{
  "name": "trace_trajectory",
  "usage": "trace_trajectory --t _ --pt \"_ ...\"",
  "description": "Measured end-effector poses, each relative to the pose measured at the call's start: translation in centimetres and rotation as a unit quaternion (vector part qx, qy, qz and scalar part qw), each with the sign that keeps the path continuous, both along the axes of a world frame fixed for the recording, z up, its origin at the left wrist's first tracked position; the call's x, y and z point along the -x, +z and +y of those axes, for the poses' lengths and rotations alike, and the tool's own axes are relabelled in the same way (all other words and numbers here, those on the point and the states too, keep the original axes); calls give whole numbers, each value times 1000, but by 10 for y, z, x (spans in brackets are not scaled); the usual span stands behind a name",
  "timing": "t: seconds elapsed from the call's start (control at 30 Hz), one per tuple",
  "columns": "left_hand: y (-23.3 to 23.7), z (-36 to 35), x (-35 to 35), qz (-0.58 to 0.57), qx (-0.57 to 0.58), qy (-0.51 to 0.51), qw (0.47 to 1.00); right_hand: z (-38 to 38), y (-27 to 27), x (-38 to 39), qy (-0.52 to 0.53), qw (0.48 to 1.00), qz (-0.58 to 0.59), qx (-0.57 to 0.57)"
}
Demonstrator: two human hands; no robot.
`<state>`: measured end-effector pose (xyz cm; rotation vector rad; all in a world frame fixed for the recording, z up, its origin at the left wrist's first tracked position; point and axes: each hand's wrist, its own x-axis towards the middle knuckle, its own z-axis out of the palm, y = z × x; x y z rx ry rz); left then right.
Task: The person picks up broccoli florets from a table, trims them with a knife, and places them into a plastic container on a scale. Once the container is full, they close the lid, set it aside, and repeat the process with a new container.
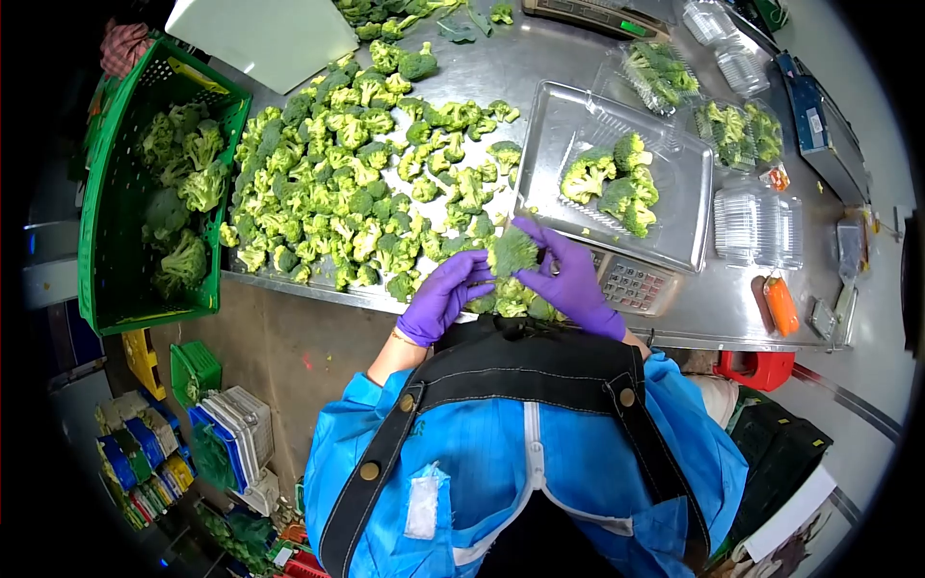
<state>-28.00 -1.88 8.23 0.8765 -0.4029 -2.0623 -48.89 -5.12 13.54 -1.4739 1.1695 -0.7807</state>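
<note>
Both my hands wear purple gloves and meet at the table's near edge. My right hand pinches a green broccoli floret between thumb and fingers. At the floret's left side is my left hand, its fingers curved and apart, fingertips close to or touching it. Below the hands, more broccoli pieces lie against my apron. A wide spread of cut florets covers the table to the left. On the right, a clear plastic tray with several florets rests on the scale's metal pan.
A green crate of larger broccoli heads stands at the left. Filled clear packs and stacked clear clamshells sit at the right, near an orange-handled object. The scale's keypad is beside my right hand. A white bin stands behind.
</note>
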Motion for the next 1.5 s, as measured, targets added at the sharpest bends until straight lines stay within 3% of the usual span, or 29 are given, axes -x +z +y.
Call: trace_trajectory --t 0.07,0.17,0.27,0.33,0.47,0.57,0.63,0.67,0.7,0.73,0.77,0.8,0.87,0.93,1.0,1.13,1.23,1.3,1.33,1.4,1.47,1.5 --pt "9 -5 -2 -5 15 -9 1000 -5 -1 17 -48 995 85 12" --pt "12 -5 -11 -127 44 12 991 -13 1 44 -214 964 74 137" --pt "0 -5 -26 -213 55 59 974 -22 8 70 -292 936 124 151" --pt "-5 -5 -33 -201 33 86 975 -29 5 85 -356 893 219 169" --pt "-6 0 -37 -197 13 110 974 -37 5 94 -371 893 229 115" --pt "-18 6 -41 -241 7 96 966 -39 2 94 -346 866 312 182" --pt "-20 10 -43 -294 11 107 950 -35 6 88 -350 860 240 284" --pt "-20 11 -42 -332 19 111 937 -31 11 84 -347 863 236 283" --pt "-23 11 -41 -376 52 103 919 -26 19 79 -336 904 185 190" --pt "-29 12 -40 -418 85 93 900 -23 24 75 -321 933 134 94" --pt "-48 16 -43 -478 142 65 864 -24 8 74 -298 936 90 162" --pt "-26 12 -32 -525 147 28 838 -22 6 71 -297 937 90 161" --pt "-40 8 -22 -639 353 0 684 -16 5 59 -228 955 84 169" --pt "-29 -1 -6 -710 418 -67 562 -12 10 47 -226 962 80 133" --pt "-36 -10 6 -772 430 -99 459 -11 13 43 -159 974 109 123" --pt "-45 -18 -13 -746 386 -145 523 -9 6 45 -168 977 72 113" --pt "-43 -16 -32 -732 424 -161 508 -9 2 43 -177 976 73 107" --pt "-34 -12 -38 -675 429 -168 576 -8 2 39 -185 975 61 106" --pt "-34 -11 -40 -677 427 -168 576 -8 6 35 -176 976 70 108" --pt "-33 -10 -41 -635 281 -175 698 -6 6 30 -166 977 76 110" --pt "-26 -11 -44 -636 261 -181 703 -3 -1 26 -134 985 54 93" --pt "-24 -11 -46 -498 212 -103 835 -1 -2 23 -117 988 57 86"
